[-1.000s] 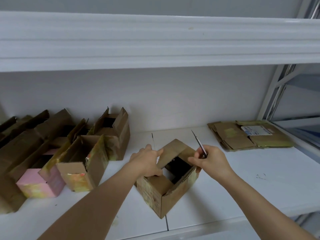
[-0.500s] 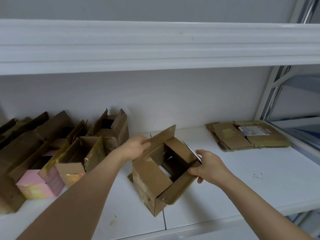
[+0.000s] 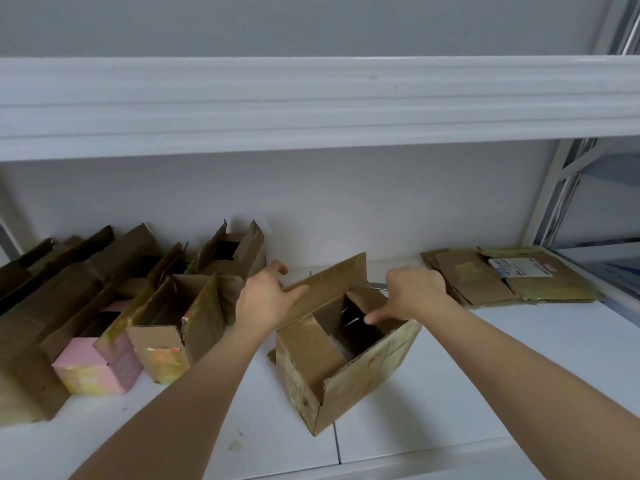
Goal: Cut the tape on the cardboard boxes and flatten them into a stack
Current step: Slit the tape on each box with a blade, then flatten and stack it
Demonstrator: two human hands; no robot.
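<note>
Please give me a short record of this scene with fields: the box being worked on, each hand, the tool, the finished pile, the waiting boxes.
box in work: cardboard box, open, standing on white shelf
left hand: grips the far flap
right hand: holds blade, fingers on right flap
tool: thin metal blade, mostly hidden
finished pile: flattened boxes, far right
waiting boxes: open boxes in a group, left

— How is the open cardboard box [image 3: 332,368] placed?

— It is stood upright on the white shelf [image 3: 485,393], one corner turned forward, its top flaps spread and the far flap raised.

— And the others?

— Opened boxes [image 3: 166,317] are crowded at the left, a pink one [image 3: 86,370] among them. A flattened stack [image 3: 509,275] is laid at the right.
</note>
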